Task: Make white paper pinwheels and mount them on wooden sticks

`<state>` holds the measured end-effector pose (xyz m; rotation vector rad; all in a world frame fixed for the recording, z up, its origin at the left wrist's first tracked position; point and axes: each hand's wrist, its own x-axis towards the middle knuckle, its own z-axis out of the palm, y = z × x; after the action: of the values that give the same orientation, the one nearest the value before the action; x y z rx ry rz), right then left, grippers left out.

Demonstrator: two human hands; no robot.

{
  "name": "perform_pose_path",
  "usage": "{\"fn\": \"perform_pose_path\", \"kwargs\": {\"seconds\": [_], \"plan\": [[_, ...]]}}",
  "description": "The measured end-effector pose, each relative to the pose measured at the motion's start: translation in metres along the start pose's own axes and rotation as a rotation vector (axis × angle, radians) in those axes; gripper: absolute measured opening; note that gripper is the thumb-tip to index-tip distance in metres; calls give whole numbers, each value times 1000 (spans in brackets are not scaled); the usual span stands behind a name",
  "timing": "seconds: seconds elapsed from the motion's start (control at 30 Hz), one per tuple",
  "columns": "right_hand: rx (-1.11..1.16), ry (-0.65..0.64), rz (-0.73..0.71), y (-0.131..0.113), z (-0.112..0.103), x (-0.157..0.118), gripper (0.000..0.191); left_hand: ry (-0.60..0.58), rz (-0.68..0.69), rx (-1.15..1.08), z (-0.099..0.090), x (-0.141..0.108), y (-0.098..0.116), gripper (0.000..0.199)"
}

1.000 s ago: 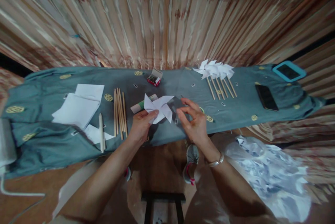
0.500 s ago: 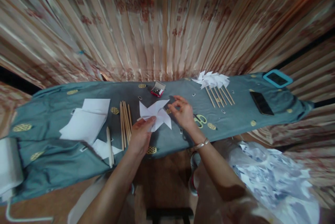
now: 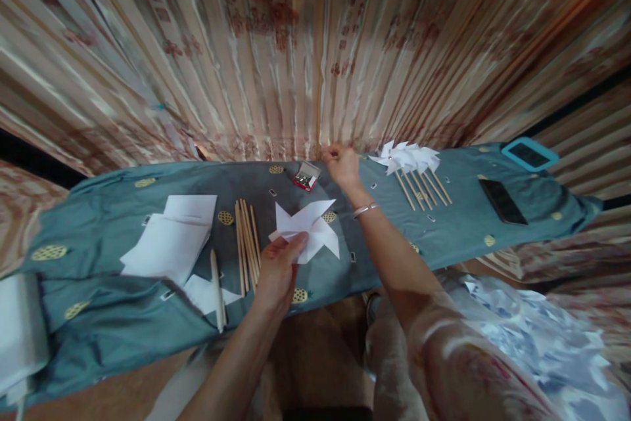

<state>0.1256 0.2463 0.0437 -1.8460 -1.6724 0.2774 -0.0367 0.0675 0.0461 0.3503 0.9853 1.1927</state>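
My left hand [image 3: 279,270] pinches a white paper pinwheel [image 3: 315,230] near its middle and holds it over the table's near half. My right hand [image 3: 344,165] is raised by the table's far edge, just right of a small open red-and-white box [image 3: 306,176] with small shiny pieces in it. Its fingertips are drawn together; whatever is between them is too small to make out. Left of the pinwheel lie several wooden sticks [image 3: 247,240] side by side. Finished pinwheels on sticks [image 3: 414,159] lie in an overlapping row to the right of my right hand.
White paper sheets [image 3: 170,243] and a pale pencil-like stick [image 3: 217,289] lie at the left. A black phone [image 3: 503,201] and a blue-framed device [image 3: 530,154] are at the right. A bag of white paper pieces [image 3: 537,335] stands below. A curtain [image 3: 305,46] hangs behind.
My right hand has moved away from the pinwheel, up to the far edge beside the small box. My left hand keeps hold of the pinwheel. The scissors are now hidden by my right arm.
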Motion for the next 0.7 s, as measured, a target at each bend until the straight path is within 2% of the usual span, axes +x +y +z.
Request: {"fn": "perform_pose_path", "kwargs": {"seconds": [0.03, 0.17, 0.33, 0.53, 0.7], "plan": [[5, -19, 64, 6, -1, 1, 28, -8, -10, 0, 0, -1, -1, 33], [-1, -89, 112, 24, 10, -4, 24, -26, -39, -19, 5, -5, -3, 37], [-29, -126, 156, 29, 30, -9, 20, -42, -9, -29, 9, -8, -4, 35], [-61, -150, 118, 29, 31, -13, 17, -69, 14, -43, 5, -9, -3, 28], [-139, -187, 67, 28, 29, -16, 18, -8, 8, -54, 1, -8, 0, 33]]}}
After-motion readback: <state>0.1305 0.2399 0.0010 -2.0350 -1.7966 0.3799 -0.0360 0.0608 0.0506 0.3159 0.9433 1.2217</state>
